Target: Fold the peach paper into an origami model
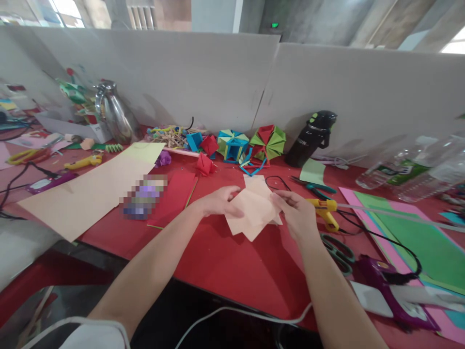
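Several cream paper squares point(254, 208) overlap at different angles just above the red table. My left hand point(222, 201) grips their left edge, the thumb lying over the paper. At the right corner, my right hand point(297, 213) pinches the paper between thumb and fingers. Beside my right hand lies a yellow glue gun point(327, 211), partly hidden behind the hand. Dark-handled scissors point(338, 254) lie next to my right forearm. Red paper sheets point(176, 196) rest left of my left hand.
Folded paper shapes point(232, 144) stand at the back near a black bottle point(311, 138). A long cream sheet point(90, 194) and a steel jug point(115, 114) are on the left. Coloured sheets point(428, 232), a purple glue gun point(395, 291) and plastic bottles point(407, 162) occupy the right.
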{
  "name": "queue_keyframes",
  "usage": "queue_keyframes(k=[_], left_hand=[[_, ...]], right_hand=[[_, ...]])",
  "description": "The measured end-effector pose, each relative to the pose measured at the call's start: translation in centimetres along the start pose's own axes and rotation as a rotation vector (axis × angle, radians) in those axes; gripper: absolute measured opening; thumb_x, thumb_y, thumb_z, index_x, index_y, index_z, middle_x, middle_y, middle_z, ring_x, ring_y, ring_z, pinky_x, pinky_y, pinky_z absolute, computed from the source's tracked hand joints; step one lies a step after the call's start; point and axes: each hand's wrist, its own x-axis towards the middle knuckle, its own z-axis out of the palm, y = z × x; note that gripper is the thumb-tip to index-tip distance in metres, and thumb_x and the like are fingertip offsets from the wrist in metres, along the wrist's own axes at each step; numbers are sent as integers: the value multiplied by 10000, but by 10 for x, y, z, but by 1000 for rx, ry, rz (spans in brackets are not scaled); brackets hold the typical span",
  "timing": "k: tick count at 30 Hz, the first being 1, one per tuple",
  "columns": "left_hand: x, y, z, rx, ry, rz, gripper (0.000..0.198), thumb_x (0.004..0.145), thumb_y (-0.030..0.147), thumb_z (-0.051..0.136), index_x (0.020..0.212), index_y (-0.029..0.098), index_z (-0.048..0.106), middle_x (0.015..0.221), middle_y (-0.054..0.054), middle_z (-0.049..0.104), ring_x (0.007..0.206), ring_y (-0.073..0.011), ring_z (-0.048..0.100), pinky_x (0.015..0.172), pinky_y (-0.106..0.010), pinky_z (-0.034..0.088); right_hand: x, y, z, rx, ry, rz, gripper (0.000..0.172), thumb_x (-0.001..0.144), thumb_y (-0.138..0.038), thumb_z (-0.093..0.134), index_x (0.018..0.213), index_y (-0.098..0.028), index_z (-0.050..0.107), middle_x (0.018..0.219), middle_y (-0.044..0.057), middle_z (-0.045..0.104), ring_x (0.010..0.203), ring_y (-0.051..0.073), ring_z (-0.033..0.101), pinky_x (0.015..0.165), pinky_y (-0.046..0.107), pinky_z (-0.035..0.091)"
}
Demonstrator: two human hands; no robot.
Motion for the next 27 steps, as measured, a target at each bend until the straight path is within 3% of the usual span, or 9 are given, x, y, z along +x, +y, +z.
queue_keyframes(k=[2,4,11,15,17,21,27], left_hand=[[-2,2,4,-67,-96,37,1035,564,125,826,1451,231,303,1174,-152,649,980,-256,677,766,-357,559],[-5,5,6,-84,-177,88,1153,571,122,824,1503,291,166,1221,-139,628,1021,-264,668,788,-357,563],[-8,8,7,19,-213,185,1065,617,149,791,1478,294,181,1266,-141,586,1026,-249,653,797,-355,554],[-5,6,4,250,-175,205,657,648,219,773,1264,220,546,1270,-99,572,1117,-250,583,827,-312,513],[-3,5,3,323,-137,168,548,655,260,773,1174,183,615,1187,-86,604,1044,-235,597,801,-308,502],[0,3,2,265,-77,143,617,649,257,772,1224,151,573,1112,-89,617,926,-197,604,763,-308,494],[3,-1,3,182,-44,132,746,612,224,787,1289,120,489,1147,-134,587,950,-214,594,775,-330,497]], right_hand=[[-1,0,0,-43,-13,7,340,604,-404,833,833,-176,724,680,21,695,611,143,602,587,273,475],[-1,0,0,-81,-25,19,353,606,-421,828,830,-171,720,688,33,704,621,155,614,589,280,479],[-1,1,-1,-178,-29,-6,359,629,-455,795,791,-149,703,705,64,712,624,167,622,575,278,476],[0,4,-3,-232,-32,-37,342,678,-456,760,804,-146,692,637,37,669,559,144,577,514,255,437],[1,4,-4,-246,-24,-59,342,693,-461,749,817,-148,693,654,37,670,569,145,576,523,258,442],[0,1,-3,-230,-57,-96,352,685,-447,762,877,-158,707,733,42,688,620,155,592,572,276,474],[-5,-8,1,-332,-50,-219,281,730,-427,722,827,-163,709,682,23,644,587,150,553,554,281,464]])
